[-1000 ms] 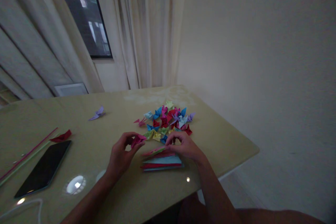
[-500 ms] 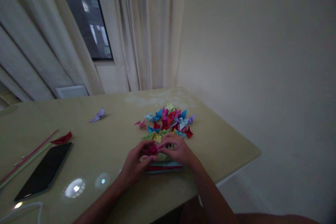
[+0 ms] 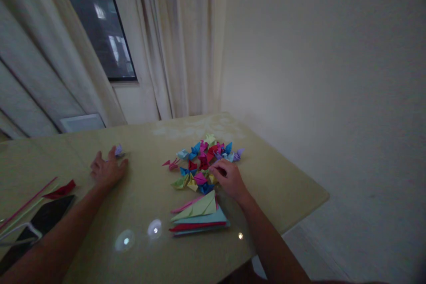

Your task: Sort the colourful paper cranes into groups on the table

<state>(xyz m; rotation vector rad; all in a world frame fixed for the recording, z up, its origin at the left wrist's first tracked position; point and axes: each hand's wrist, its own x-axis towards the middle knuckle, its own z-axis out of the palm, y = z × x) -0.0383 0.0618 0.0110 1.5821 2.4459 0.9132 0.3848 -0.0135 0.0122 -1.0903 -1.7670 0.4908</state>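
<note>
Fingers spread, my left hand [image 3: 108, 169] is stretched out over the table at the far left. Just beyond its fingertips lies a small lilac origami crane [image 3: 119, 151], partly hidden by them. My right hand [image 3: 229, 179] is at the right front of a heap of paper cranes [image 3: 203, 159] in pink, red, blue, yellow and green. Its thumb and forefinger are pinched together; what they hold, if anything, is hidden. At the front of the heap sits a magenta folded piece [image 3: 200, 179]. Nearer me lies a stack of folded coloured papers [image 3: 199, 219].
On the left are a dark phone [image 3: 55, 211], partly covered by my forearm, a white cable [image 3: 33, 230], a red paper piece [image 3: 61, 190] and a thin pink stick [image 3: 31, 199]. A wall [image 3: 316, 97] stands right of the table; curtains [image 3: 186, 44] hang behind.
My hands have moved apart and no longer hold the magenta paper between them. My left hand has reached far left to the lilac crane. The folded paper stack is now uncovered.
</note>
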